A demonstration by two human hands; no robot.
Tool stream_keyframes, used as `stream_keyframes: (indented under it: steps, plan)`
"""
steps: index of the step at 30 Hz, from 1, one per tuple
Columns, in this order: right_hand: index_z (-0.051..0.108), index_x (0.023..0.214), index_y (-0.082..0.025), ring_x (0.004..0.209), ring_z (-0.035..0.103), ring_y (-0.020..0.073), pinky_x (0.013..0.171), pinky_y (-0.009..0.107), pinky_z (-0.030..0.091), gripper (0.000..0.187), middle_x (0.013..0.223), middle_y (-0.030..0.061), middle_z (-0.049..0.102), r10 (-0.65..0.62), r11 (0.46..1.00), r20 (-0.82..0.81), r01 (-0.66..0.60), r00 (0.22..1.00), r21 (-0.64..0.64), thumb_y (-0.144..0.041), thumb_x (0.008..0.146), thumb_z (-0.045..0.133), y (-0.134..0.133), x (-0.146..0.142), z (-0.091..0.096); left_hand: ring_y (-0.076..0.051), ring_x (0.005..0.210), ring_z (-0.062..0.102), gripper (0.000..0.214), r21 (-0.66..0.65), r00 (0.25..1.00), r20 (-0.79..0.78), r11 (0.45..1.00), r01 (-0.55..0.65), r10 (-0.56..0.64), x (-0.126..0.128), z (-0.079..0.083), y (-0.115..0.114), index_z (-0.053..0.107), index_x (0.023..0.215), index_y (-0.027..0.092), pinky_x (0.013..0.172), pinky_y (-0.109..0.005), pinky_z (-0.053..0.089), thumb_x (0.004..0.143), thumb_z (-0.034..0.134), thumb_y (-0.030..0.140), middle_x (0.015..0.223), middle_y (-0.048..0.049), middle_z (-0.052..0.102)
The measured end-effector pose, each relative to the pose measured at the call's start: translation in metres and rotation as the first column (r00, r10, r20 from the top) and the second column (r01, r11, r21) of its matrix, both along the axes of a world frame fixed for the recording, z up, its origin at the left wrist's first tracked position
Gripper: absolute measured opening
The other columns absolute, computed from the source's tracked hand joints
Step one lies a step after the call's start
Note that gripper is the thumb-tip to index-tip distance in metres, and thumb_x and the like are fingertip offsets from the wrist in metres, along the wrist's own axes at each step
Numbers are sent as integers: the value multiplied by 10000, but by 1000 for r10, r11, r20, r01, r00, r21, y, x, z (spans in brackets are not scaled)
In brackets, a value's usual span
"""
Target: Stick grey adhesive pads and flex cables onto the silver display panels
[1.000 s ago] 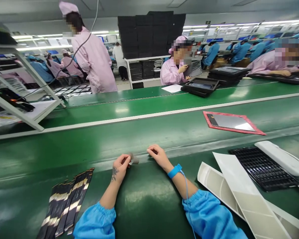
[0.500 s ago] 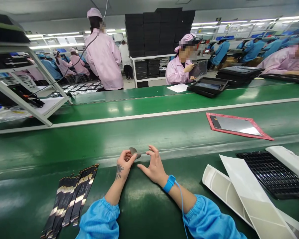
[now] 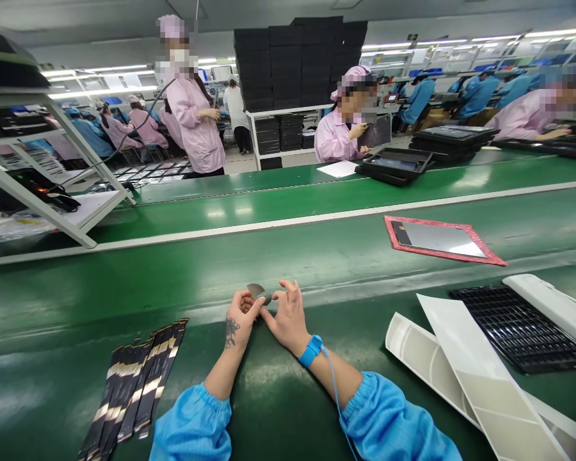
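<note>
My left hand [image 3: 240, 315] rests on the green bench and pinches a small curved grey film piece [image 3: 256, 291] between thumb and fingers. My right hand [image 3: 285, 316], with a blue wrist strap [image 3: 310, 351], lies right beside it. Its fingertips come together at the same film piece, touching it. To the left of my arms lies a fanned bundle of black and gold flex strips [image 3: 134, 384].
A red-framed screen panel [image 3: 439, 239] lies on the conveyor belt ahead right. A black grid tray [image 3: 518, 326], a white part [image 3: 550, 307] and white trays [image 3: 465, 378] sit at my right. Workers in pink and blue stand or sit beyond the far belt; a white rack [image 3: 72, 211] stands left.
My right hand has moved left from a spread pose to meet the left hand at the grey film piece. The left hand has lifted the piece slightly off the bench.
</note>
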State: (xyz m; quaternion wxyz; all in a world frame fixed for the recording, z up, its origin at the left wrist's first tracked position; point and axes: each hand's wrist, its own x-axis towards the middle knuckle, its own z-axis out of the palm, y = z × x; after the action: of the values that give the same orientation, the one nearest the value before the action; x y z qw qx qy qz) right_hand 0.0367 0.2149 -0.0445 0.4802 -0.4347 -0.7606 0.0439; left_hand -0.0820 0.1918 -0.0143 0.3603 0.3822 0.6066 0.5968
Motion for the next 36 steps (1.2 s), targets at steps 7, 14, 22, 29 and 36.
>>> stream_keyframes:
  steps: [7, 14, 22, 29, 36]
  plan:
    - [493, 871, -223, 1127, 525, 276, 1076, 572, 343, 120, 1116, 131, 535, -19, 999, -39, 18, 999, -31, -322, 880, 561, 5, 7, 4, -103, 464, 527, 506, -9, 1000, 3, 1000, 15, -15, -4, -2, -1, 528, 815, 187, 428, -203, 404, 567, 767, 557, 590, 46, 566]
    - [523, 897, -212, 1098, 557, 265, 1020, 526, 411, 71, 1094, 129, 568, -18, 999, -76, 14, 997, -53, -282, 886, 529, 14, 20, 5, -110, 501, 534, 469, 7, 1000, -2, 1000, 25, -25, -3, -2, -3, 549, 799, 188, 461, -211, 403, 587, 754, 552, 618, 28, 587]
    - [462, 1190, -202, 1252, 457, 294, 1085, 590, 349, 418, 1286, 155, 496, 116, 993, -8, -116, 993, 24, -295, 812, 615, -3, 9, 1, -119, 506, 554, 545, 14, 998, 41, 999, 41, -41, -3, -4, -1, 511, 880, 189, 435, -206, 392, 592, 722, 602, 674, 9, 616]
    - [446, 1263, -228, 1299, 418, 272, 1112, 643, 296, 440, 1362, 137, 438, 120, 988, 35, -123, 992, 98, -124, 839, 498, 4, 7, -2, -92, 445, 516, 533, -2, 997, 36, 998, 66, -66, 0, -5, 0, 516, 866, 185, 421, -202, 405, 605, 707, 609, 628, 34, 586]
    - [543, 1140, -271, 1234, 476, 242, 1117, 632, 314, 360, 1286, 94, 490, 124, 986, 12, -125, 992, 112, -95, 830, 494, 6, 7, 1, -106, 437, 536, 555, -33, 995, 17, 995, 97, -97, 3, -3, -1, 518, 857, 185, 422, -207, 420, 591, 716, 630, 582, 46, 569]
